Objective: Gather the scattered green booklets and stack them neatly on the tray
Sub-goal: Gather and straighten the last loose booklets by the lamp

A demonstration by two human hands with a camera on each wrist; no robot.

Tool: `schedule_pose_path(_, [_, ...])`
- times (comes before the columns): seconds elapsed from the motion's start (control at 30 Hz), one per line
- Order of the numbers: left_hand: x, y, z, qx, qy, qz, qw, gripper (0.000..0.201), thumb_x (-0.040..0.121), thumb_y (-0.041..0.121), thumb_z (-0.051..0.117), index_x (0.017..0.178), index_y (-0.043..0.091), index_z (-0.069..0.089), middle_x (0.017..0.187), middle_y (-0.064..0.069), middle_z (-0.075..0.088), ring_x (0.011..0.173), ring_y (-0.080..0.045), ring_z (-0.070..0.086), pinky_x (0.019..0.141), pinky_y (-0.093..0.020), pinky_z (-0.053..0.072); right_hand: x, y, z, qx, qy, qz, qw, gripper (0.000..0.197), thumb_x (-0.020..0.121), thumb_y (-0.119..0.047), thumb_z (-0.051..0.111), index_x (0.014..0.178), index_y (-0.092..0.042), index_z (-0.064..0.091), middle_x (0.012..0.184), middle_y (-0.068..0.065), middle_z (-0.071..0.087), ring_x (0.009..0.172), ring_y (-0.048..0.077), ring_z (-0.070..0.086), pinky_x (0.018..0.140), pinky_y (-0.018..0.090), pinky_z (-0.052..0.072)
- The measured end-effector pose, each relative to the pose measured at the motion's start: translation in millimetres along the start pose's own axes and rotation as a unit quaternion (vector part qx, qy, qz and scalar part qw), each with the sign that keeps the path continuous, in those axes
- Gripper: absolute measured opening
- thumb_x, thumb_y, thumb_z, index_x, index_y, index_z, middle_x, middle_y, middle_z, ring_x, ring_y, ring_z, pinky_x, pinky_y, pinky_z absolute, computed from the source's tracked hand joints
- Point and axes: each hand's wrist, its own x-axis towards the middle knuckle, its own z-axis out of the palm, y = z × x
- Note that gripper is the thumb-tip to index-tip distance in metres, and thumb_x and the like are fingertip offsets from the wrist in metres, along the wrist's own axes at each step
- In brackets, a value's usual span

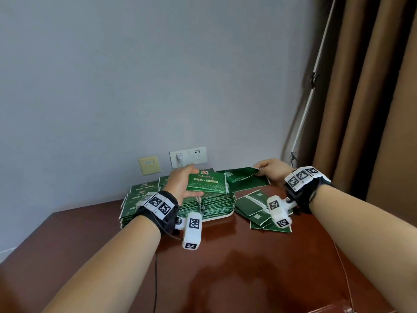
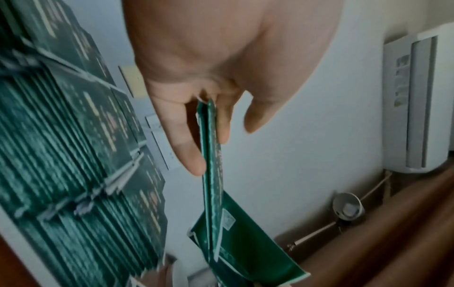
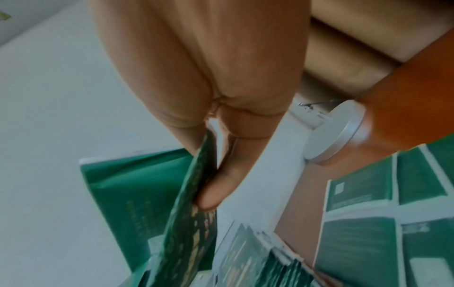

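Note:
My left hand pinches one green booklet by its left edge, just above the tall stack of green booklets on the white tray. In the left wrist view that booklet is edge-on between the fingers of the left hand. My right hand pinches a second green booklet by its right corner, tilted in the air to the right of the first. The right wrist view shows thumb and fingers of the right hand clamping this booklet.
Several loose green booklets lie on the brown table right of the tray. More stacked booklets stand at the tray's left. Wall sockets sit just behind the stack. Brown curtains and a white rod hang at the right.

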Motion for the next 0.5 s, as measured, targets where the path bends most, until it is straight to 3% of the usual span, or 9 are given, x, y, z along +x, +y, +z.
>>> schedule_pose_path(0.1, [-4, 7, -36, 0.036, 0.044, 0.018, 0.998, 0.017, 0.095, 0.005, 0.055, 0.110, 0.003, 0.064, 0.117, -0.010, 0.057, 0.092, -0.028, 0.064, 0.057, -0.037, 0.061, 0, -27, 31, 0.033, 0.007, -0.017, 0.999, 0.033, 0.086, 0.008, 0.056, 0.070, -0.017, 0.071, 0.065, 0.007, 0.068, 0.056, 0.021, 0.062, 0.056, 0.032, 0.055])
schedule_pose_path(0.17, [-4, 10, -60, 0.040, 0.078, 0.026, 0.996, 0.018, 0.094, -0.004, 0.052, 0.103, 0.004, 0.065, 0.110, -0.009, 0.056, 0.090, -0.030, 0.063, 0.056, -0.035, 0.061, 5, -41, 50, 0.060, 0.001, -0.017, 0.998, 0.026, 0.089, 0.002, 0.057, 0.077, -0.016, 0.071, 0.072, 0.012, 0.069, 0.060, 0.026, 0.065, 0.049, 0.033, 0.058])
schedule_pose_path(0.23, [0, 12, -85, 0.033, 0.117, 0.030, 0.992, 0.020, 0.093, -0.009, 0.050, 0.097, 0.004, 0.064, 0.103, -0.010, 0.057, 0.084, -0.029, 0.064, 0.053, -0.033, 0.060, 9, -53, 71, 0.084, -0.025, -0.024, 0.996, 0.016, 0.091, -0.001, 0.057, 0.087, -0.009, 0.071, 0.080, 0.014, 0.070, 0.067, 0.031, 0.068, 0.054, 0.041, 0.060])
schedule_pose_path(0.33, [11, 12, -122, 0.017, 0.159, 0.022, 0.987, 0.022, 0.091, -0.011, 0.050, 0.102, 0.002, 0.063, 0.103, -0.013, 0.057, 0.082, -0.029, 0.063, 0.053, -0.033, 0.060, 21, -63, 97, 0.123, -0.046, -0.026, 0.991, 0.019, 0.090, 0.005, 0.054, 0.103, 0.001, 0.067, 0.086, 0.014, 0.067, 0.069, 0.026, 0.066, 0.056, 0.031, 0.059])
schedule_pose_path(0.4, [20, 11, -143, 0.017, 0.179, 0.017, 0.984, 0.022, 0.091, -0.011, 0.051, 0.102, 0.003, 0.063, 0.106, -0.014, 0.058, 0.084, -0.028, 0.063, 0.053, -0.032, 0.060, 33, -69, 113, 0.137, -0.055, -0.029, 0.989, 0.019, 0.087, 0.009, 0.054, 0.099, 0.005, 0.068, 0.087, 0.017, 0.071, 0.070, 0.030, 0.068, 0.060, 0.036, 0.060])
schedule_pose_path(0.5, [33, 8, -164, 0.015, 0.205, 0.015, 0.979, 0.024, 0.090, -0.012, 0.052, 0.106, 0.002, 0.063, 0.102, -0.013, 0.056, 0.081, -0.025, 0.061, 0.051, -0.030, 0.059, 48, -72, 125, 0.056, -0.052, -0.032, 0.997, 0.015, 0.081, -0.003, 0.069, 0.093, 0.005, 0.069, 0.097, 0.024, 0.069, 0.090, 0.033, 0.067, 0.081, 0.042, 0.055])
